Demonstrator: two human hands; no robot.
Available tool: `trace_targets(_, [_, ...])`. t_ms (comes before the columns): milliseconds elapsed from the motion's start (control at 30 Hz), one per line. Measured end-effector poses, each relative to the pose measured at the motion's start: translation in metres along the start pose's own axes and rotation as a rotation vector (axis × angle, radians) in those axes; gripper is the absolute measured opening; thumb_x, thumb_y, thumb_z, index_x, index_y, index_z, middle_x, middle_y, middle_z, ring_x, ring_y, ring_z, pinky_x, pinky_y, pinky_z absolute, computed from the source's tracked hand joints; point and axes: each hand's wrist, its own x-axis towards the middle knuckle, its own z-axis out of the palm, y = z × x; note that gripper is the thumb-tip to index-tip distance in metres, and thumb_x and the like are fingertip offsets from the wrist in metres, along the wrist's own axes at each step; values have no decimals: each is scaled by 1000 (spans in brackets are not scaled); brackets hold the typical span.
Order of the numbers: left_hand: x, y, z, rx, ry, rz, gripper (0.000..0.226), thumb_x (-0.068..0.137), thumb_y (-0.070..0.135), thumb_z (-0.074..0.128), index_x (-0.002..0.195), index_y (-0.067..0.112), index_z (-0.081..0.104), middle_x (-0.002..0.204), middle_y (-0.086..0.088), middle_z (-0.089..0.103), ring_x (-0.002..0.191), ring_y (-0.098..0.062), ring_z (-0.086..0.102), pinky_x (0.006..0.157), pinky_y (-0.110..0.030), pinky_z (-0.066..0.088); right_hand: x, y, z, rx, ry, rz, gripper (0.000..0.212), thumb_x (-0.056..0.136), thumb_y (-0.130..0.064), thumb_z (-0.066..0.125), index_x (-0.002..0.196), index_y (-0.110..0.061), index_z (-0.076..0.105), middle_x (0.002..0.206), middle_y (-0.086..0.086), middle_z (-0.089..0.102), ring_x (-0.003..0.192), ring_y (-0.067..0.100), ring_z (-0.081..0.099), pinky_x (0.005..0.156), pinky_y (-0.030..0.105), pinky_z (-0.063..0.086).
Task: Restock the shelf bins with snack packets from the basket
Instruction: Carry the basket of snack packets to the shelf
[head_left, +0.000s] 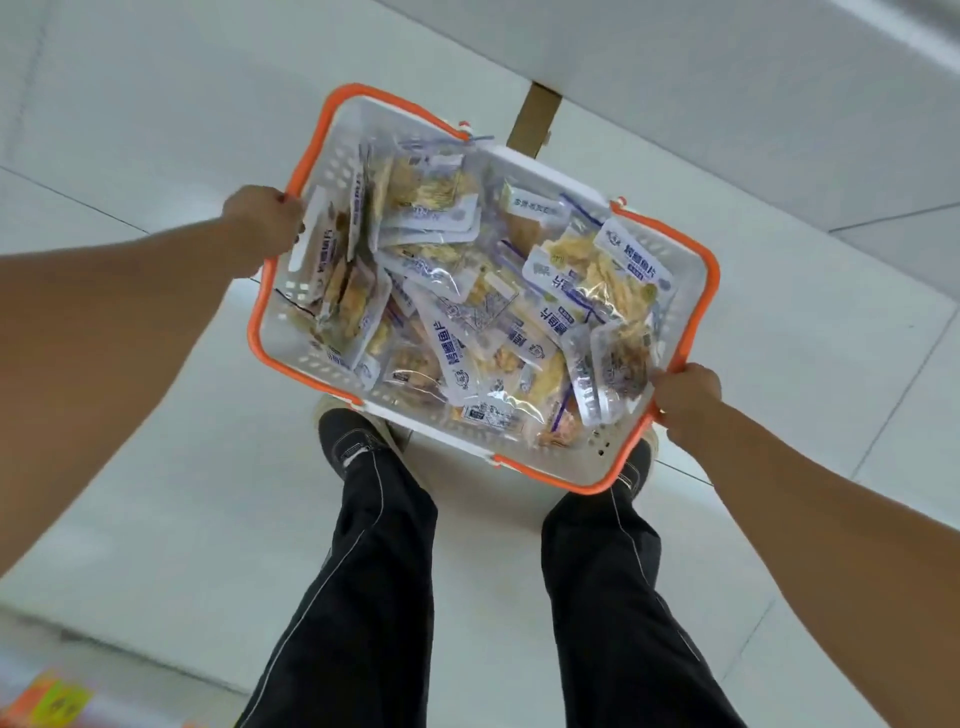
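Observation:
I look straight down at a white basket (587, 457) with orange handles, held above the floor in front of my legs. It is filled with several clear snack packets (498, 306) with white and blue labels and yellowish snacks inside. My left hand (265, 223) grips the orange handle at the basket's left rim. My right hand (685, 395) grips the orange handle at the right rim, near the front corner. No shelf bins are in view.
Pale tiled floor (156, 467) lies all around. My black trousers and dark shoes (348, 441) stand under the basket. A white shelf base (727, 78) with a brown cardboard strip (535, 119) runs along the top right. Something orange and yellow (47, 701), blurred, sits at the bottom left.

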Motion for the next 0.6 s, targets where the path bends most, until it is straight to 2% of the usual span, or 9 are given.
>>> trace_targets(67, [-12, -14, 3, 35, -14, -29, 38, 103, 31, 38, 110, 3, 63, 85, -11, 56, 69, -28, 51, 46, -27, 40, -9, -8, -11, -113, 7, -9, 22, 94, -27, 66, 99, -7, 61, 95, 13, 64, 86, 35, 64, 68, 41, 55])
trace_targets(100, [-24, -24, 3, 34, -22, -49, 38, 103, 32, 39, 111, 3, 62, 89, -13, 57, 73, -29, 52, 48, -29, 39, -20, -14, -19, -189, 17, -42, 25, 94, -30, 65, 102, -7, 62, 96, 13, 64, 84, 35, 62, 67, 40, 53])
trace_targets(233, [-100, -84, -29, -87, -83, -143, 30, 103, 26, 38, 110, 7, 60, 94, -13, 59, 74, -27, 53, 48, -29, 37, -90, -53, -60, -370, 55, -169, 29, 93, -34, 63, 106, -8, 63, 98, 15, 67, 91, 40, 64, 81, 49, 57])
trace_targets(300, [-149, -112, -68, -165, -113, -194, 27, 103, 27, 40, 107, 8, 58, 91, -13, 58, 66, -24, 53, 48, -29, 38, -148, -90, -83, -459, 36, -230, 30, 93, -34, 63, 105, -6, 64, 96, 17, 67, 90, 39, 64, 84, 48, 56])
trace_targets(367, [-195, -147, -115, -288, -120, -250, 27, 103, 28, 42, 104, 6, 58, 92, -15, 61, 67, -26, 54, 52, -31, 42, -213, -132, -96, -545, 15, -299, 31, 93, -34, 63, 103, -5, 65, 96, 17, 66, 91, 39, 64, 84, 48, 55])
trace_targets(433, [-230, -186, -161, -402, -137, -292, 32, 102, 31, 45, 104, 4, 60, 90, -15, 62, 72, -29, 57, 57, -33, 46, -278, -176, -94, -633, 1, -366, 34, 93, -37, 62, 99, -4, 64, 96, 18, 67, 90, 39, 63, 79, 46, 54])
trace_targets(533, [-269, -244, -227, -548, -168, -356, 47, 99, 46, 49, 102, 1, 62, 88, -12, 62, 88, -34, 63, 69, -35, 47, -377, -238, -68, -734, -27, -407, 45, 89, -46, 66, 96, -2, 67, 85, 14, 66, 73, 33, 61, 60, 34, 48])
trace_targets(600, [-280, -282, -268, -656, -152, -401, 58, 95, 56, 51, 107, 1, 63, 100, -15, 65, 97, -35, 62, 75, -36, 48, -435, -279, -37, -723, -78, -414, 52, 83, -51, 72, 95, -1, 67, 87, 15, 69, 72, 30, 63, 62, 35, 52])
